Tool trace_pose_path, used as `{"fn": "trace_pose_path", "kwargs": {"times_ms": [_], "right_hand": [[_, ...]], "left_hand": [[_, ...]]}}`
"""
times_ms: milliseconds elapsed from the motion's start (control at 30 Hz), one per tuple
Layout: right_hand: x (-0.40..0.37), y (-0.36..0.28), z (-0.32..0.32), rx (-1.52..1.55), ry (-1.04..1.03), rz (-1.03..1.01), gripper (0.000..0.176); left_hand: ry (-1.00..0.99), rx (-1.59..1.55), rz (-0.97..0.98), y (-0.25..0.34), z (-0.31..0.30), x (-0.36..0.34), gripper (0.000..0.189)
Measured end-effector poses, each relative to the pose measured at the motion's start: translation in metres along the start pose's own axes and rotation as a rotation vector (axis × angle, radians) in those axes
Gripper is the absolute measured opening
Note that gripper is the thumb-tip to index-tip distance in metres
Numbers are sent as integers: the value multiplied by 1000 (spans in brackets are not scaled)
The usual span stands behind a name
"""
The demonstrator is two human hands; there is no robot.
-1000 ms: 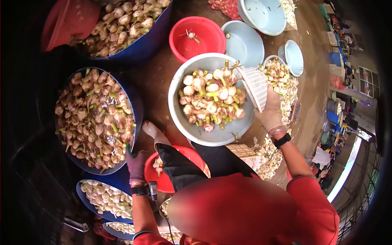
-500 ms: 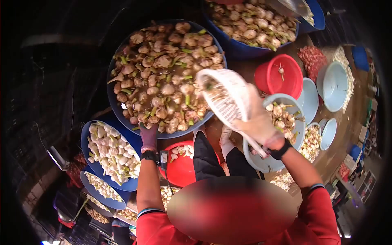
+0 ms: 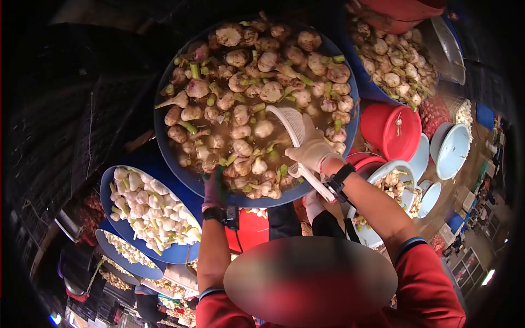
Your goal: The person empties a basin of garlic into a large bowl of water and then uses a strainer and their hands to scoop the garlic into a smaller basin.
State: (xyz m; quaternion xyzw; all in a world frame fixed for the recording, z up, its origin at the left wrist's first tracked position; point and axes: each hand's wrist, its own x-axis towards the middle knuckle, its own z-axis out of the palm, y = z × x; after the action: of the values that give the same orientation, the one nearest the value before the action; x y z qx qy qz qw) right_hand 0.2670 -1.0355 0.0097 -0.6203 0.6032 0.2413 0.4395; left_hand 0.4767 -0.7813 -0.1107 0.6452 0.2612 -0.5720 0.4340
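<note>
Clamps a white slotted basket [image 3: 291,121] in the right hand [image 3: 313,153], holding it tilted at the near right of the big blue tub [image 3: 262,201], among garlic bulbs [image 3: 263,128] in brown water [image 3: 280,136]. Rests the left hand [image 3: 213,188] at the tub's near edge, left of the basket, but cannot tell its grip. Has a smaller blue tub [image 3: 178,253] of whiter bulbs [image 3: 157,199] just beside the left hand, and a red bucket [image 3: 378,128] and a pale basin [image 3: 372,236] near the right forearm [image 3: 374,201].

Red sleeves [image 3: 426,281] have blue trim [image 3: 410,244] — the wristbands [image 3: 342,176] and trousers [image 3: 284,222] are black.
</note>
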Motion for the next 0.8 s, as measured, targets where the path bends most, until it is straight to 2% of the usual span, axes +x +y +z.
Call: {"fn": "trace_pose_path", "kwargs": {"times_ms": [33,67,100,167,233,267,300,333,367,433,500,533,567,600,633,700,733,767,800], "right_hand": [[7,-4,0,33,-48,22,107],[12,-11,0,22,-84,56,104],[20,-13,3,19,-91,58,104],[30,-10,8,2,-113,76,104],[36,5,9,3,-104,72,103],[36,14,10,118,-101,22,102],[35,21,11,233,-100,-29,102],[31,24,12,262,-81,-24,92],[25,21,9,264,-79,-24,92],[10,13,3,310,-149,121,87],[25,25,33,336,-124,26,73],[32,30,48,349,-113,-21,66],[39,27,54,277,-116,-128,80],[46,25,60,206,-110,-234,96],[52,22,67,293,-102,-40,85],[56,15,76,381,-107,156,76],[65,16,85,146,-231,13,60],[71,21,97,27,-250,-106,47],[77,25,110,-95,-253,-229,36]], "left_hand": [[4,104,-50,-5,-6,8,31],[48,103,154,-4,35,-18,32],[-60,252,-12,10,49,-31,38],[-83,20,24,9,90,-56,58],[-154,270,324,9,107,-57,66],[-187,368,444,24,126,-75,69],[-188,370,436,39,126,-78,69],[-112,717,545,59,118,-72,68],[-29,1067,648,81,110,-66,68],[343,1210,938,133,97,-64,56],[443,1360,1214,165,40,-3,57],[437,1367,1217,176,35,6,57],[220,1162,1136,186,36,9,58],[110,1063,1092,190,39,12,59],[9,960,1041,194,42,15,59],[-70,703,628,198,58,-1,61],[-71,745,572,197,53,8,62],[-68,754,572,197,56,4,62],[-86,687,469,193,59,-6,63]]}}
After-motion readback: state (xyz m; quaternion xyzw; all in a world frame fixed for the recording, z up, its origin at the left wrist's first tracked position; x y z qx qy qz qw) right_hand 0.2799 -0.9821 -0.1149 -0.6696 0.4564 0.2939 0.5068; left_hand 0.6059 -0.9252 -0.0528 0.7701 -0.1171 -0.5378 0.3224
